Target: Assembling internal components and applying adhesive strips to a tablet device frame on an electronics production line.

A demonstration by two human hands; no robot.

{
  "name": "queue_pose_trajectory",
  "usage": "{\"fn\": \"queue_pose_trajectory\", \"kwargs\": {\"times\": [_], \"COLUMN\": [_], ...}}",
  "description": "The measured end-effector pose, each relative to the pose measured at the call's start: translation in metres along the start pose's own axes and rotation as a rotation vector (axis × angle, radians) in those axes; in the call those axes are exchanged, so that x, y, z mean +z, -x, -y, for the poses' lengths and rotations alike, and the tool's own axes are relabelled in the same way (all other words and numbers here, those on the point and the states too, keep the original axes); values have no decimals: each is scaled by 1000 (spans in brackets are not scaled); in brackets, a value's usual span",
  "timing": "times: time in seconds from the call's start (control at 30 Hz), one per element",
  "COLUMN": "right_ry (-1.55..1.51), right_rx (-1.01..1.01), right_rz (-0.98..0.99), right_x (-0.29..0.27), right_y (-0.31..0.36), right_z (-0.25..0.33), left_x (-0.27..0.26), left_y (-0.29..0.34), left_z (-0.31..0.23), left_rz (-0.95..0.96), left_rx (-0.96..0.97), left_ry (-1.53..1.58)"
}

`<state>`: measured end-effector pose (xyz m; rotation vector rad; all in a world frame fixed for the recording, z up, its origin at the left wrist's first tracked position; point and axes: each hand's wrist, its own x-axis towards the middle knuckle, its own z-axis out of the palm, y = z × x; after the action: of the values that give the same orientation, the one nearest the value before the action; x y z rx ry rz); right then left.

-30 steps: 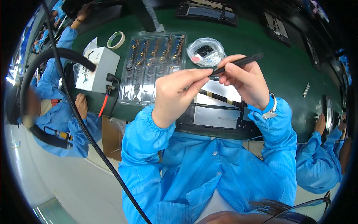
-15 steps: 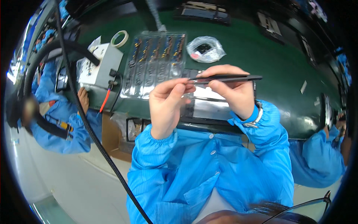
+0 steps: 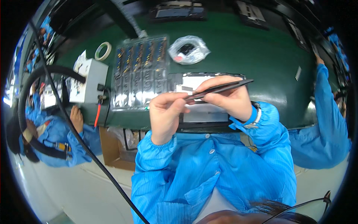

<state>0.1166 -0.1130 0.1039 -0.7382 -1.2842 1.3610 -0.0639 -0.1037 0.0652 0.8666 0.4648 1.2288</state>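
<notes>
Lowered: right hand [image 3: 227,99] pinches slim black tweezers [image 3: 220,89]; left hand [image 3: 166,112] grips tips.

Bright, even light; strong fisheye edge bending

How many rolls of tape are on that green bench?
1: a pale tape roll lies flat at the bench's far left, beside the grey box. Others may be hidden.

Long dark-green matte workbench [image 3: 238,56] ran across the room w/ pale smooth floor [image 3: 74,186] below; brown cardboard box [image 3: 112,149] sat under bench edge.
</notes>
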Motion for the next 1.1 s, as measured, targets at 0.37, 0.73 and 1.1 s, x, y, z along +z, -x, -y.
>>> {"fn": "queue_pose_trajectory", "kwargs": {"times": [0.37, 0.73, 1.1], "right_ry": [-315, -830, -219], "right_rx": [233, 769, -60], "right_rz": [72, 271, 353], "right_x": [56, 301, 391], "right_y": [-12, -35, -62], "right_z": [-28, -144, -178], "left_x": [-44, -240, -251], "left_y": [48, 169, 205], "left_z": [-37, -108, -145], "left_rz": [-141, -746, -562], "left_rx": [34, 593, 639], "left_ry": [-56, 230, 211]}}
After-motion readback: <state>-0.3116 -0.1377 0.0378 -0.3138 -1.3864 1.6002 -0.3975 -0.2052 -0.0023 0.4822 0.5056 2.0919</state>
